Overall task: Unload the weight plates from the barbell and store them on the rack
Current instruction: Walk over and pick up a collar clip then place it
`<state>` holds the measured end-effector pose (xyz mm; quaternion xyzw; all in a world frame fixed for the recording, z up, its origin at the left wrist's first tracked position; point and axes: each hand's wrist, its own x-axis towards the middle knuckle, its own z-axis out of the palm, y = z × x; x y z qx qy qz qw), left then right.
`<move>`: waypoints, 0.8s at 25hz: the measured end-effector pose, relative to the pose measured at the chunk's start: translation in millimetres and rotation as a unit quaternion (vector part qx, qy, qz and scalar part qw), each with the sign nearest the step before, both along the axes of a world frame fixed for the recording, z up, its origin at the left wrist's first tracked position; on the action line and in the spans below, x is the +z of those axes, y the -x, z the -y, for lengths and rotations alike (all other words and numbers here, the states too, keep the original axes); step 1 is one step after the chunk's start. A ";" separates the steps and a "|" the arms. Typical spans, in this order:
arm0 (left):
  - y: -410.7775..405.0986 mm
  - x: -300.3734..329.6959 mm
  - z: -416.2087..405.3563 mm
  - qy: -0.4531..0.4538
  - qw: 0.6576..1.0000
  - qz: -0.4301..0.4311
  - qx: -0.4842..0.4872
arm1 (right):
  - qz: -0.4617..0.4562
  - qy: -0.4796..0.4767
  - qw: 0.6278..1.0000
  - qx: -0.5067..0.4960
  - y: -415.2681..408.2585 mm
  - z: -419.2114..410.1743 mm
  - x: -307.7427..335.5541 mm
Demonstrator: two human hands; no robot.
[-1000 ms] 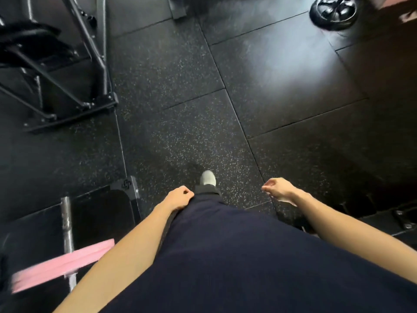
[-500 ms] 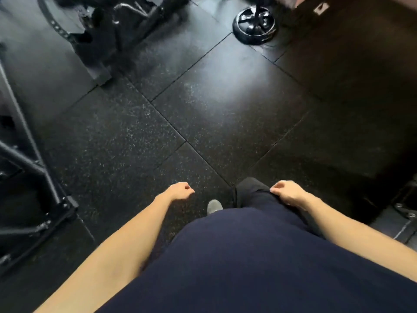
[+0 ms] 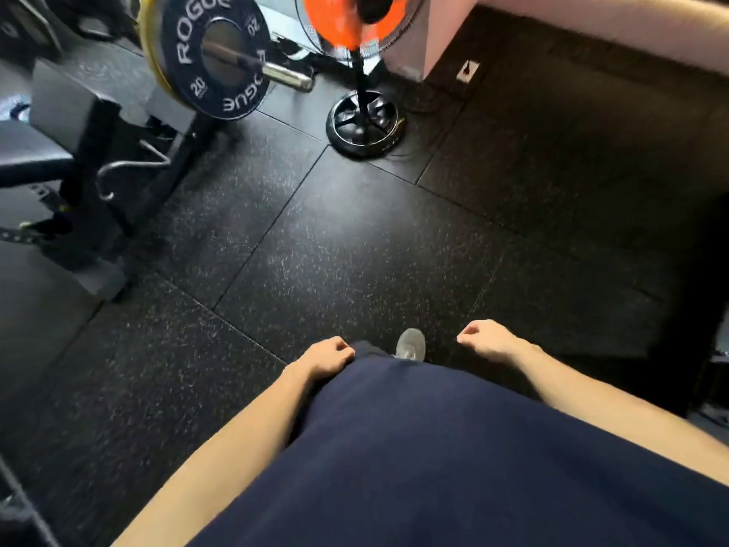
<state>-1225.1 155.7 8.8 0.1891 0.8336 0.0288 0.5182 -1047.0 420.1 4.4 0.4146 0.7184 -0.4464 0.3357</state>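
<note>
From the head camera I see my left hand (image 3: 325,359) low in the frame, fingers loosely curled and holding nothing, its knuckles against the dark navy shirt (image 3: 434,459). My right hand (image 3: 487,341) hangs just off the other side of the shirt, also loosely curled and empty. A grey shoe (image 3: 411,344) shows between the two hands on the black speckled rubber floor (image 3: 335,250).

The barbell (image 3: 276,73) is at the top left, well apart from both hands, its steel sleeve end pointing toward the right. On it sits a black weight plate (image 3: 215,53) marked ROGUE and 20, with a yellow plate (image 3: 149,45) directly behind it, edge showing. Below them stands a dark bench frame (image 3: 98,159) with a padded seat at the left edge.

Right of the barbell stands a pedestal fan (image 3: 361,21) with orange blades, on a round black base (image 3: 365,124). A pale pink wall (image 3: 572,13) runs along the top right.
</note>
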 end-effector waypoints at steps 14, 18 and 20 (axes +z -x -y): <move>375.1 -7.1 -323.0 -0.014 0.988 -0.027 -0.155 | 0.033 -0.039 0.991 -0.126 284.9 -255.1 -5.3; 472.9 10.8 -423.4 -0.004 0.979 -0.047 -0.200 | 0.016 -0.050 0.982 -0.182 356.1 -330.2 12.7; 504.1 13.2 -476.4 -0.003 0.976 -0.038 -0.216 | 0.015 -0.051 0.979 -0.198 383.5 -369.4 16.7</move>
